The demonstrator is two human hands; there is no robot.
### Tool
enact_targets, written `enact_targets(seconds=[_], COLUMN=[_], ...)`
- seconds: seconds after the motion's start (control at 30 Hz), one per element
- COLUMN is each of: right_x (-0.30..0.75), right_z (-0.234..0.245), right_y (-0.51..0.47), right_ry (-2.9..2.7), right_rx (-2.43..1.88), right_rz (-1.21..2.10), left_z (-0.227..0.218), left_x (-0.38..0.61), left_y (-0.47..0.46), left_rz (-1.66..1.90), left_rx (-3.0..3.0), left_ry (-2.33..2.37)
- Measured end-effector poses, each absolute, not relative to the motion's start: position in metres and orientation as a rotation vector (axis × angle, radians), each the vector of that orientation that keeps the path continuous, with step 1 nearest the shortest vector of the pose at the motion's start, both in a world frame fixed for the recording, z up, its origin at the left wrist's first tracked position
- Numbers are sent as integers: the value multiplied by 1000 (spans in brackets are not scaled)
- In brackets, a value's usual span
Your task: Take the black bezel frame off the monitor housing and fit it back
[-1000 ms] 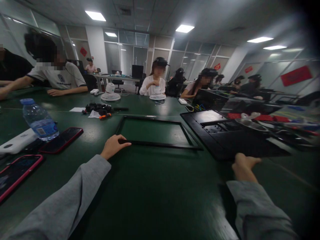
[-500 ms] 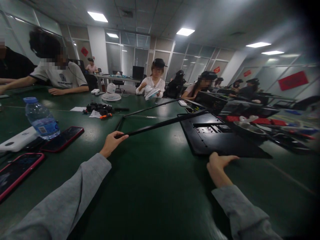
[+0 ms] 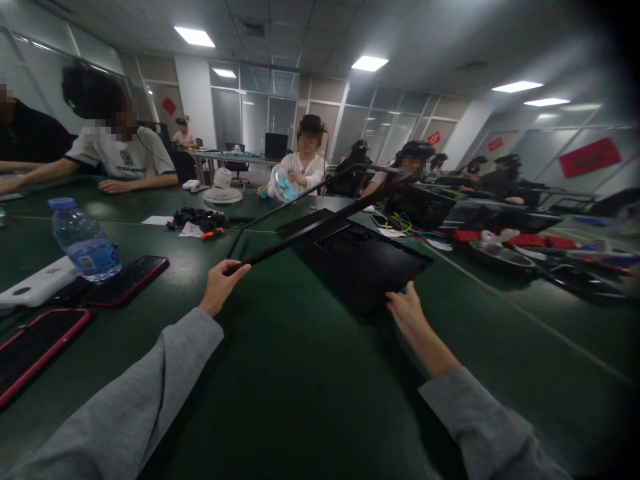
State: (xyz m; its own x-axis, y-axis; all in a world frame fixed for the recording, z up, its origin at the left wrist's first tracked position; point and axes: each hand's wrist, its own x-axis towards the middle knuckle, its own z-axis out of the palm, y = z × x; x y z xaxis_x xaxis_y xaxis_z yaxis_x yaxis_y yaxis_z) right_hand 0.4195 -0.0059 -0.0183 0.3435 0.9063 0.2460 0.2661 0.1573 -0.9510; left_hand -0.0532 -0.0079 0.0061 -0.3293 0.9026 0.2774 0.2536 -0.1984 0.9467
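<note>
My left hand (image 3: 219,285) pinches the near left corner of a thin black rectangular frame (image 3: 305,237), which is tilted up off the green table (image 3: 300,380) with its far side raised. My right hand (image 3: 407,310) grips the near corner of a flat black panel (image 3: 357,257) that lies on the table under the raised frame. Both arms wear grey sleeves.
At the left stand a water bottle (image 3: 83,240), a white power bank (image 3: 35,283) and two red-edged phones (image 3: 123,280) (image 3: 35,350). Small tools (image 3: 200,219) and a white fan (image 3: 223,193) lie farther back. Red parts and cables (image 3: 500,240) crowd the right. Several people sit around the table.
The frame's far side has risen off the table under my left hand. My right hand has dragged the black panel leftward, beneath the frame.
</note>
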Motion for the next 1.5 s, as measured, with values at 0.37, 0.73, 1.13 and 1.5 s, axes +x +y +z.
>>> enact_targets(seconds=[0.37, 0.73, 1.13, 1.5], right_x=[470, 466, 467, 479], right_z=[1, 23, -28, -41], right_y=[42, 20, 30, 44], right_ry=[-1111, -1137, -1340, -1285], right_rx=[-1533, -1444, -1705, -1761], right_rz=[231, 644, -197, 103], left_z=[11, 19, 1, 2], left_x=[-58, -41, -43, -41], left_y=[-10, 13, 34, 30], left_rz=[1508, 1313, 955, 827], left_rx=[1647, 2254, 2349, 2382], left_ry=[1644, 1599, 1626, 1659])
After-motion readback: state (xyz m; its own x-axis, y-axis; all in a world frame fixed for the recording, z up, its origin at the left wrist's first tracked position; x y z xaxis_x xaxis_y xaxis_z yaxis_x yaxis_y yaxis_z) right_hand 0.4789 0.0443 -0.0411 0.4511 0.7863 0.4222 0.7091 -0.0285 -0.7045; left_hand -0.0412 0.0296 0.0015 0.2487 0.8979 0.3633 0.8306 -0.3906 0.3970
